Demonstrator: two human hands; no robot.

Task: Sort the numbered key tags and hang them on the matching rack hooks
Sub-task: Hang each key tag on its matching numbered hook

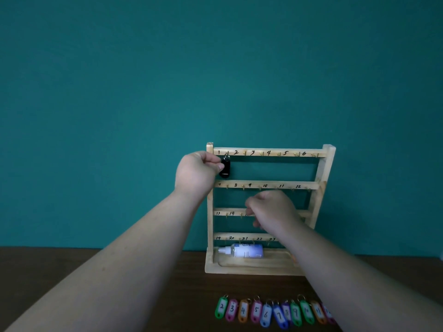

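Note:
A wooden rack [321,178] with numbered bars and small brass hooks stands on the table. A black key tag [225,168] hangs by its ring at the hook beside number 1 on the top bar. My left hand [196,173] pinches this tag between thumb and fingers. My right hand [272,209] hovers in front of the third bar with its fingers loosely curled, and nothing shows in it. A row of several coloured numbered tags [266,313] lies on the table in front of the rack, running from 2 upward; my right forearm covers its right end.
A white bottle [244,250] lies on its side in the rack's base tray [254,268]. The brown table [187,295] runs out to both sides, and a teal wall [215,80] stands right behind the rack.

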